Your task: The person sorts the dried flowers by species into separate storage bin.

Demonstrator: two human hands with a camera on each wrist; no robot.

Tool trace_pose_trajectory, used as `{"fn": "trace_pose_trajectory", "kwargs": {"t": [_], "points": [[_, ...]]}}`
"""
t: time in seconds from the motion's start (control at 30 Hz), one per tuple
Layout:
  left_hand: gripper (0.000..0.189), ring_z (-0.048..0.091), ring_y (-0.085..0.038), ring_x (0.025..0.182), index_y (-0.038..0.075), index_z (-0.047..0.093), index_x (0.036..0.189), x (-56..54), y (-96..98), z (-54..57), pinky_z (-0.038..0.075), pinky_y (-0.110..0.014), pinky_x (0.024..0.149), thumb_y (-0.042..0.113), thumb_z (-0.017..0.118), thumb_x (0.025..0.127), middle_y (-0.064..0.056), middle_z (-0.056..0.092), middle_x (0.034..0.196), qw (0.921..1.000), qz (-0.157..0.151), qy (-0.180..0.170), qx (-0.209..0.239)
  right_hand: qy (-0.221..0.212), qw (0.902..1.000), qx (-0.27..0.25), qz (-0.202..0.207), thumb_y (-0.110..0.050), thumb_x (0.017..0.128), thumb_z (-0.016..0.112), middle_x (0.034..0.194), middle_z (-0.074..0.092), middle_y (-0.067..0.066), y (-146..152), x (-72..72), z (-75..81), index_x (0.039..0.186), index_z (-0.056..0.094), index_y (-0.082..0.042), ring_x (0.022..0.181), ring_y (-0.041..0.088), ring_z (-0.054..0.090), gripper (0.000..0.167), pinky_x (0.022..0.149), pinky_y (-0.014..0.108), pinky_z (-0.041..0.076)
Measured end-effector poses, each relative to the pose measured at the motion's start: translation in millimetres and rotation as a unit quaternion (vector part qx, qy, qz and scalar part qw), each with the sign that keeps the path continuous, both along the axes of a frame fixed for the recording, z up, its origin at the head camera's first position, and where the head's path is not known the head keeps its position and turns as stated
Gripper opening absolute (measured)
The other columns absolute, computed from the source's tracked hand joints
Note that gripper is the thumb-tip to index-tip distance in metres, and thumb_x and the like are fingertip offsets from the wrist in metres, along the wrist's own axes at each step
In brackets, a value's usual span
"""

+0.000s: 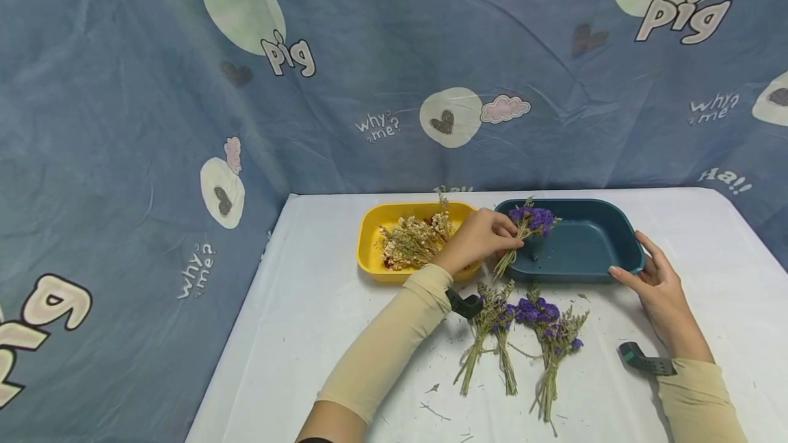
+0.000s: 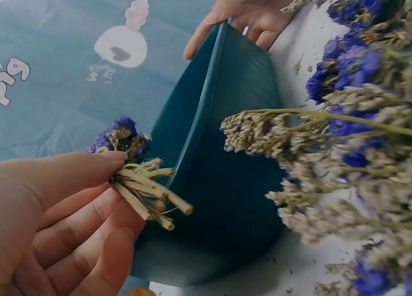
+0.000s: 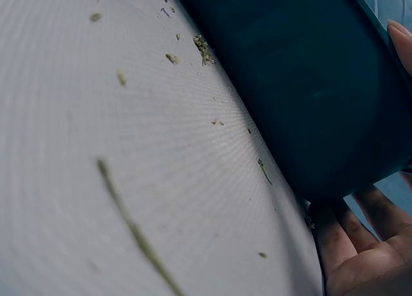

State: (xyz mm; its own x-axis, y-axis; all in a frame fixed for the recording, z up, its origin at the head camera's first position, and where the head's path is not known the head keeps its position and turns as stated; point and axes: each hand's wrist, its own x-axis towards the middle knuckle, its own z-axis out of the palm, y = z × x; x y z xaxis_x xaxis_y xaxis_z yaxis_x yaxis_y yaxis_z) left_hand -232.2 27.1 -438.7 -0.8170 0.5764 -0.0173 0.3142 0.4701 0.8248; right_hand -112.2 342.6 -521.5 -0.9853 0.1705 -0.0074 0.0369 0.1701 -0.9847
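The place looks like a curtained-off craft corner; whether in a home or a studio cannot be told. Blue cloth (image 1: 332, 67) printed with hearts (image 1: 443, 122), clouds (image 1: 505, 109) and words (image 1: 377, 126) hangs creased behind and beside a white-covered table (image 1: 295, 333), where dried flower bunches (image 1: 550, 354), shallow trays (image 1: 566, 277) and stem scraps (image 1: 435, 411) lie.

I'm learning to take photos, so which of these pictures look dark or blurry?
Head view: brightest, the white table showing pale and clear; left wrist view: dimmer, the teal tray deeply shadowed outside; right wrist view: dim too, the tray's side very dark, the loose stem blurred.
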Motion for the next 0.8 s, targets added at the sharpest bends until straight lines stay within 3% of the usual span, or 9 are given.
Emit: {"fn": "trace_pose_trajectory", "kwargs": {"t": [0.2, 0.33, 0.57, 0.8], "points": [[0.021, 0.07, -0.01, 0.069, 0.008, 0.078, 0.111, -6.5, 11.3, -2.6, 0.061, -0.022, 0.063, 0.021, 0.079, 0.093, -0.004, 0.079, 0.095, 0.9999, 0.004, 0.012, 0.003, 0.002, 0.9995, -0.026, 0.014, -0.012, 0.1, 0.069, 0.171, 0.026, 0.003, 1, 0.2, 0.1, 0.166, 0.015, -0.037, 0.124, -0.007, 0.046, 0.089, 0.089, 0.0, 0.041], [0.023, 0.073, -0.014, 0.071, 0.007, 0.077, 0.113, -7.8, 19.8, -2.4, 0.059, -0.018, 0.061, 0.022, 0.078, 0.094, -0.006, 0.08, 0.096, 0.9998, 0.002, 0.02, -0.001, -0.002, 0.9997, -0.021, 0.011, -0.013, 0.099, 0.069, 0.172, 0.024, 0.004, 2, 0.4, -0.2, 0.166, 0.014, -0.037, 0.126, -0.006, 0.046, 0.09, 0.09, 0.0, 0.042], [0.02, 0.069, -0.006, 0.063, 0.009, 0.078, 0.109, -8.6, 37.7, -2.3, 0.056, -0.014, 0.058, 0.022, 0.078, 0.094, -0.004, 0.08, 0.093, 0.9981, 0.035, 0.048, -0.014, 0.001, 0.9996, -0.026, 0.004, -0.011, 0.098, 0.07, 0.172, 0.024, 0.003, 1, -0.9, 0.7, 0.166, 0.015, -0.035, 0.126, -0.007, 0.046, 0.091, 0.088, -0.001, 0.043], [0.02, 0.066, 0.003, 0.072, 0.016, 0.079, 0.111, -7.0, 54.8, -9.6, 0.055, -0.012, 0.069, 0.026, 0.077, 0.095, 0.005, 0.079, 0.095, 0.9901, 0.055, 0.09, -0.093, -0.006, 0.9999, -0.012, 0.002, -0.013, 0.099, 0.07, 0.172, 0.024, 0.0, 0, 0.8, 1.1, 0.166, 0.016, -0.037, 0.125, -0.007, 0.046, 0.089, 0.093, -0.001, 0.042]]}}
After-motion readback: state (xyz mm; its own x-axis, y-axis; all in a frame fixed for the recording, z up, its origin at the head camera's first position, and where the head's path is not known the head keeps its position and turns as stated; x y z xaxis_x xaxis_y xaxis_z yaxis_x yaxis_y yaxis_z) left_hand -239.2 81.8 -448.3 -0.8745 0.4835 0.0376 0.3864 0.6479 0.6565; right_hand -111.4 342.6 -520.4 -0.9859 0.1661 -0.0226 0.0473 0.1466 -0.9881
